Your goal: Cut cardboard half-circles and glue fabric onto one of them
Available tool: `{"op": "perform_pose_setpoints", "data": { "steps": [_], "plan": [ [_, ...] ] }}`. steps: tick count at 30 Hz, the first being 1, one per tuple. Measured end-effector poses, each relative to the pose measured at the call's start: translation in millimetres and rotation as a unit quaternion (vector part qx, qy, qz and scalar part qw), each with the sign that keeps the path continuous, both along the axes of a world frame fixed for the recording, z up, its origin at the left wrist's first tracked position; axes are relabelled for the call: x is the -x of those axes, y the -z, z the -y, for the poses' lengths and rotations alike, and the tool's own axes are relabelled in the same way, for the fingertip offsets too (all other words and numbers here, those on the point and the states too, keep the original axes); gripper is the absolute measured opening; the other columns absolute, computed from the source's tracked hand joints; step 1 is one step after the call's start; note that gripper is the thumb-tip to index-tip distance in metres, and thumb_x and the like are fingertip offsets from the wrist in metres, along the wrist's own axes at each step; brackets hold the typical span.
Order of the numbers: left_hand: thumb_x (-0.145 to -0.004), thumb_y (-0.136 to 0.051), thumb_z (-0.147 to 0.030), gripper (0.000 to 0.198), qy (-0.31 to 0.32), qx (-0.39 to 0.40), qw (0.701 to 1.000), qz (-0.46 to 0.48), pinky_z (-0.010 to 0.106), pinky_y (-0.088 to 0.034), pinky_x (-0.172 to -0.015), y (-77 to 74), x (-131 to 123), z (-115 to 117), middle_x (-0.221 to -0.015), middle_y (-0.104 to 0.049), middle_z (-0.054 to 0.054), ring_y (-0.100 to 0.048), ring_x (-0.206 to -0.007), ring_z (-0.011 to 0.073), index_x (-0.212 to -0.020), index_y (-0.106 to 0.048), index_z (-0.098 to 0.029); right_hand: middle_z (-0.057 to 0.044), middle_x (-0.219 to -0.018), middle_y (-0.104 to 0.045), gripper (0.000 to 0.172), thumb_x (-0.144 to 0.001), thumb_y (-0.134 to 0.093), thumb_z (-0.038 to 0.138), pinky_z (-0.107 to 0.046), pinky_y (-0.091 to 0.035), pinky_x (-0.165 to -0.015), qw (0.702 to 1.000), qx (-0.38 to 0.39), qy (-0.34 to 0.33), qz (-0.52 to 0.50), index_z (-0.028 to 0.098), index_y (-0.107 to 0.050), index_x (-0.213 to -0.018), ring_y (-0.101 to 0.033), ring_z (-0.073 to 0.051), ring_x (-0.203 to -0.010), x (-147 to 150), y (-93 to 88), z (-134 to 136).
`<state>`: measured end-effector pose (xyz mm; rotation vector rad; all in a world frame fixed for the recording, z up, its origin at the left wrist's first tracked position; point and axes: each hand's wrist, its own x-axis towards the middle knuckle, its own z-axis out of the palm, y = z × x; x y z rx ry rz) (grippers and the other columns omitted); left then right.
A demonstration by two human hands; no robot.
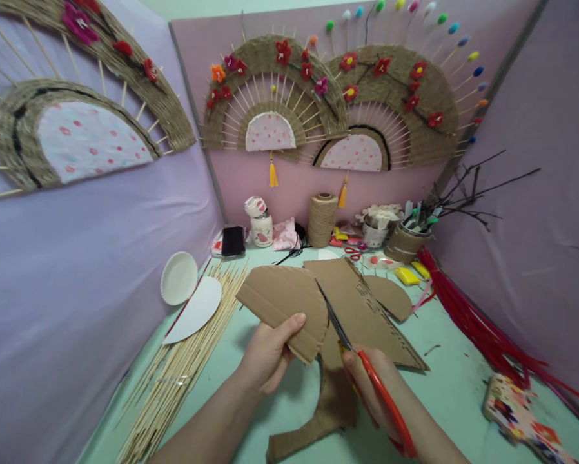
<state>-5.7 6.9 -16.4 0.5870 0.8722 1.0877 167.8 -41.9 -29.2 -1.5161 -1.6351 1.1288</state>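
My left hand [273,351] grips a half-round piece of brown cardboard [282,293], thumb on top and fingers underneath. In my right hand [374,380] is a pair of scissors [383,399] with red handles and dark blades. The blades lie along the curved right edge of the cardboard piece. Below them a curved cardboard offcut [335,399] hangs or lies near my right hand; whether it is still joined to the piece I cannot tell. Behind, a larger cardboard sheet [352,303] with a ragged cut edge lies on the table.
Thin wooden sticks [183,367] lie in a bundle at left, beside a white paper half-circle [200,309] and a white dish [179,278]. A twine spool [322,220] stands at the back. Red pipe cleaners [473,322] and a patterned phone-like object [521,412] lie at right.
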Motion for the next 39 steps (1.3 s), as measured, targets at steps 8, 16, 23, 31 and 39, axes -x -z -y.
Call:
{"op": "perform_pose_setpoints", "data": {
  "steps": [8, 16, 23, 31, 39],
  "plan": [
    [-0.066, -0.081, -0.031, 0.049, 0.08, -0.014, 0.996, -0.042, 0.03, -0.054, -0.071, -0.9, 3.3, 0.5, -0.104, -0.072, 0.014, -0.069, -0.089, 0.0251, -0.109, -0.065, -0.013, 0.002, -0.055, -0.046, 0.067, -0.081, -0.018, 0.081, -0.024, -0.033, -0.045, 0.997, -0.042, -0.04, -0.059, 0.021, -0.045, -0.071, -0.043, -0.013, -0.047, 1.0, 10.8, -0.3],
    [-0.066, -0.081, -0.033, 0.051, 0.102, -0.013, 0.993, -0.05, 0.032, -0.053, -0.075, 2.0, 6.5, -1.0, -0.105, -0.071, 0.014, -0.068, -0.091, 0.0256, -0.109, -0.064, -0.011, 0.001, -0.049, -0.047, 0.07, -0.078, -0.018, 0.085, -0.025, -0.034, -0.046, 0.999, -0.026, -0.011, -0.026, 0.021, -0.045, -0.068, -0.046, -0.014, -0.045, 1.1, 5.9, 0.3],
    [-0.064, -0.082, -0.033, 0.056, 0.103, -0.014, 0.993, -0.053, 0.033, -0.053, -0.077, 0.7, 7.4, -0.8, -0.106, -0.071, 0.014, -0.067, -0.092, 0.0259, -0.112, -0.064, -0.011, 0.003, -0.041, -0.043, 0.063, -0.083, -0.021, 0.079, -0.024, -0.028, -0.041, 1.0, -0.016, -0.008, -0.002, 0.022, -0.041, -0.062, -0.039, -0.012, -0.039, 0.0, 1.9, 0.9],
    [-0.064, -0.082, -0.031, 0.051, 0.112, -0.024, 0.992, -0.051, 0.031, -0.054, -0.075, 0.0, 10.7, -2.9, -0.105, -0.071, 0.013, -0.067, -0.09, 0.0246, -0.108, -0.065, -0.011, 0.005, -0.042, -0.037, 0.053, -0.088, -0.028, 0.068, -0.023, -0.024, -0.041, 0.999, -0.01, 0.016, 0.027, 0.023, -0.036, -0.06, -0.037, -0.011, -0.041, -1.3, -3.5, 1.1],
    [-0.063, -0.083, -0.029, 0.05, 0.117, -0.022, 0.992, -0.046, 0.03, -0.055, -0.074, -4.3, 14.8, -6.9, -0.105, -0.072, 0.013, -0.068, -0.086, 0.0216, -0.107, -0.065, -0.011, 0.006, -0.051, -0.029, 0.048, -0.085, -0.038, 0.062, -0.024, -0.02, -0.046, 0.998, 0.001, 0.051, 0.042, 0.023, -0.029, -0.058, -0.029, -0.01, -0.047, 0.8, -6.6, -1.7]
  ]
}}
